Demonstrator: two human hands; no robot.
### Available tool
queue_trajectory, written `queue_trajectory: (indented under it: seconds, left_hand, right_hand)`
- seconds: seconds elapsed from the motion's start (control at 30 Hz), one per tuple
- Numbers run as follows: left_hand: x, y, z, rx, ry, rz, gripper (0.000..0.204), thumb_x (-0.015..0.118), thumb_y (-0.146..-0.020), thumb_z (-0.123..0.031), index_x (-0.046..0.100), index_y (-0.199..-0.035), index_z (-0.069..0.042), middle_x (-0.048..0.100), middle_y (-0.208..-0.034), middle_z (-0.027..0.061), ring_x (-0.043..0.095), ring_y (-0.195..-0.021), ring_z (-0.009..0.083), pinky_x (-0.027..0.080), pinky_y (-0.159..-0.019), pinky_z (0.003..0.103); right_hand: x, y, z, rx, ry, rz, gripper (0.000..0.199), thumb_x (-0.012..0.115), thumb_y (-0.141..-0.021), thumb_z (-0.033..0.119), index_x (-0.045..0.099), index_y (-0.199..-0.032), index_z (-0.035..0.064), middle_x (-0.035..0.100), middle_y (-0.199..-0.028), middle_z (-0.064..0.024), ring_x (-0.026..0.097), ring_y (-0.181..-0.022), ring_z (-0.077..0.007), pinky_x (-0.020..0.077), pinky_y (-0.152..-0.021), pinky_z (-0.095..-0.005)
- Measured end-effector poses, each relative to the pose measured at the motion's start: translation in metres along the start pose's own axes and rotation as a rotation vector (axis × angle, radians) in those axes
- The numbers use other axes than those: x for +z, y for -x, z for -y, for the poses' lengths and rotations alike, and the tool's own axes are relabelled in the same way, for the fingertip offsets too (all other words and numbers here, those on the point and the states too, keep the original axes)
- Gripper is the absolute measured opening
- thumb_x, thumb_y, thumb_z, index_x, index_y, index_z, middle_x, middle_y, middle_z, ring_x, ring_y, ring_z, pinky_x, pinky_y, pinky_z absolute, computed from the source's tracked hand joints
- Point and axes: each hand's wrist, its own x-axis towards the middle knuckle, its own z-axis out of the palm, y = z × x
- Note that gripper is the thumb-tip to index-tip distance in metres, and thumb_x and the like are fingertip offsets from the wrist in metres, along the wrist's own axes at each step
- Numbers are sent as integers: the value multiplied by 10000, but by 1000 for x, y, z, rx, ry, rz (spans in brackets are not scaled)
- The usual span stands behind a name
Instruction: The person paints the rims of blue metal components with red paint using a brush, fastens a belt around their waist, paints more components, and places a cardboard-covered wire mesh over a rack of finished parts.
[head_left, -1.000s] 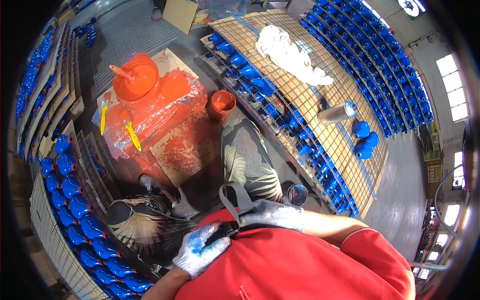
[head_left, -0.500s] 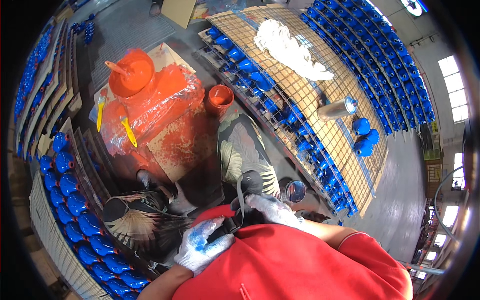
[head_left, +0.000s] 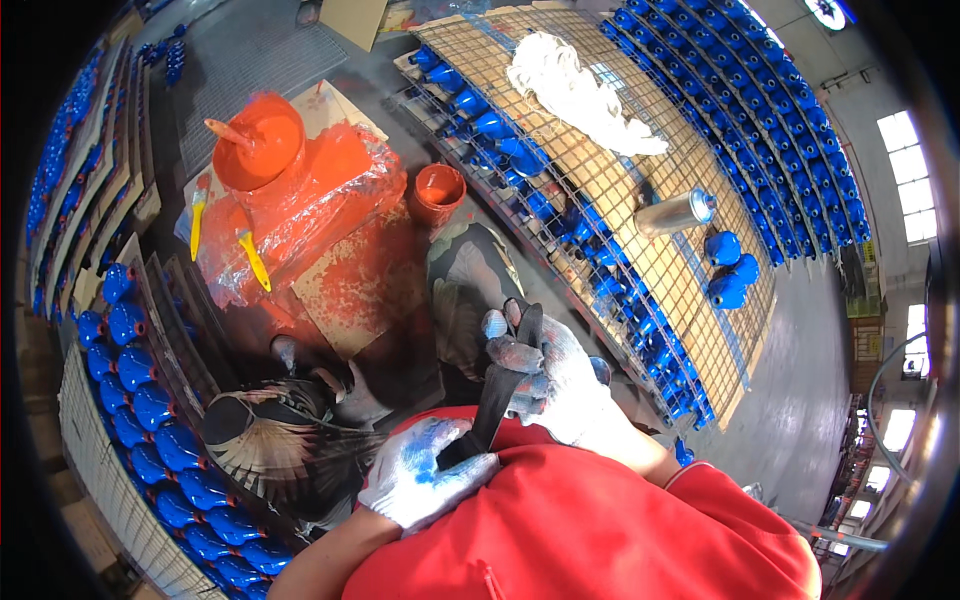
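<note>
Dark strap (head_left: 505, 385) pinched by gloved left hand (head_left: 425, 480) at lower end, clutched by gloved right hand (head_left: 545, 375) higher up, orange paint cup (head_left: 438, 190) well apart

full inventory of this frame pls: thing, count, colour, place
wire mesh racks: several, tan, upper right
blue painted rounded parts: many, blue, in rows on the racks at left and right
white rag: one, white, on top of the upper mesh rack
metal spray can: one, silver, lying on the mesh rack at right
orange paint bucket: one, orange, upper left, a stick standing in it
small orange cup: one, orange, right of the bucket
plastic sheet: one, orange-smeared, under the bucket
yellow-handled brushes: two, yellow, on the sheet's left side
black strap: one, black, between both hands
red top: one, red, bottom centre
left hand: paint-stained white glove, gripping the strap's lower end
right hand: paint-stained white glove, gripping the strap higher up
</note>
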Motion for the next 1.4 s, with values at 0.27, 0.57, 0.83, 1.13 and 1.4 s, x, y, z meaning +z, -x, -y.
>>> queue_trajectory:
  seconds: [0.27,0.57,0.83,1.13,1.4]
  left_hand:
    - [-3,1,-6,-76,68,46,461,774,-770,-354,681,-1067,-15,688,-993,175,678,-886,330,527,-816,396]
    - [-6,11,20,-22,-9,148,622,714,-797,-450,602,-1256,-45,657,-1156,193,638,-1076,338,495,-937,389]
    - [-10,8,25,-132,339,225,363,668,-831,-91,656,-1188,-24,671,-1188,106,632,-1093,199,478,-980,321]
    - [0,13,26,-300,669,108,262,637,-867,-37,673,-1127,-34,679,-1064,49,629,-963,150,515,-871,304]
    - [6,16,28,-364,795,43,164,663,-849,-22,653,-1012,-45,666,-1017,37,611,-955,144,504,-861,304]
  right_hand:
    - [-18,14,-2,-159,109,-151,296,361,-1028,298,557,-972,83,410,-555,69,336,-363,-94,246,-303,-248]
    - [-30,34,37,-185,702,-273,385,489,-899,97,514,-1252,-54,604,-928,-130,621,-771,-168,490,-554,-236]
    - [-31,53,59,-190,830,-118,573,482,-747,48,500,-1315,-26,609,-1065,-166,644,-939,-270,550,-817,-372]
    - [8,46,52,-361,1733,-15,307,638,-876,209,649,-1109,9,653,-1097,-164,619,-1042,-324,500,-886,-384]
    - [-8,12,4,4,1837,569,150,667,-868,142,661,-976,39,646,-987,-139,634,-968,-297,503,-833,-384]
